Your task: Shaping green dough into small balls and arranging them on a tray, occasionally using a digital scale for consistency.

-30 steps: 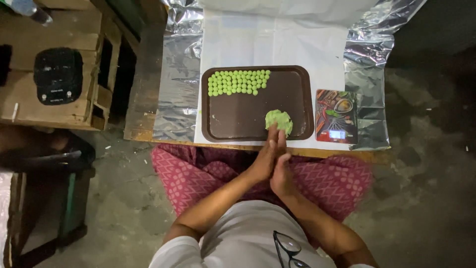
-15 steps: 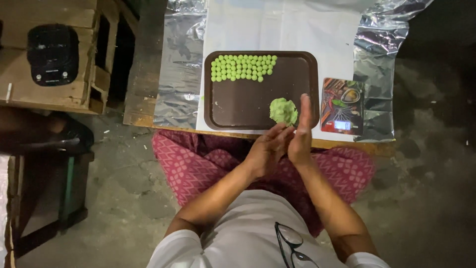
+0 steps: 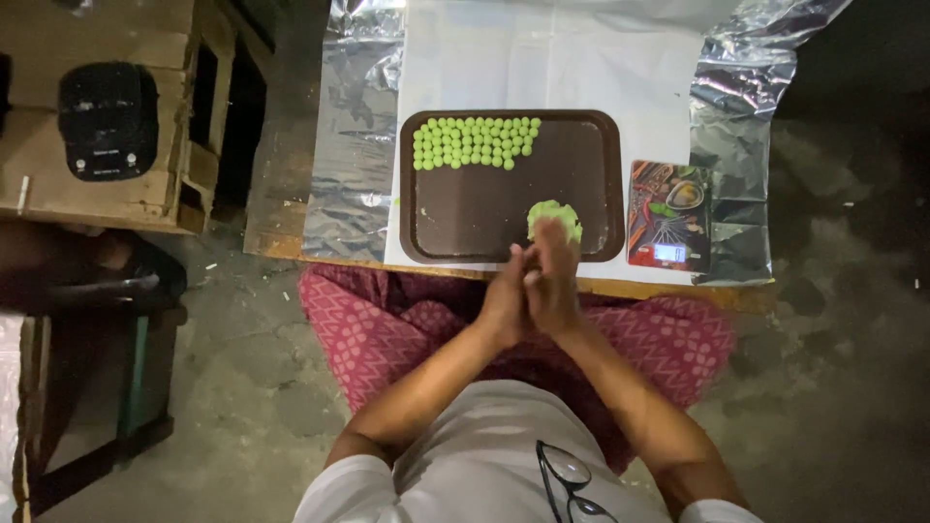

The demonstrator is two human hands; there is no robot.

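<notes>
Both hands pressed palm to palm, left hand (image 3: 506, 300), right hand (image 3: 554, 286), at tray's (image 3: 484, 218) 6 o'clock edge. Looked like rolling step; piece between palms hidden. Green dough lump (image 3: 554, 218) sat just past fingertips. Finished green balls (image 3: 475, 142) at tray's 11 o'clock. Next probably called for gentle, even pressure.

Light-green balls (image 3: 474, 142) and dough lump (image 3: 554, 215) on dark-brown tray (image 3: 601, 174); pink zigzag-patterned cloth (image 3: 378, 329).

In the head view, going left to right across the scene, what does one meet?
Black device on the wooden crate → foil sheet → green balls on the brown tray → green dough lump → small kitchen scale.
</notes>
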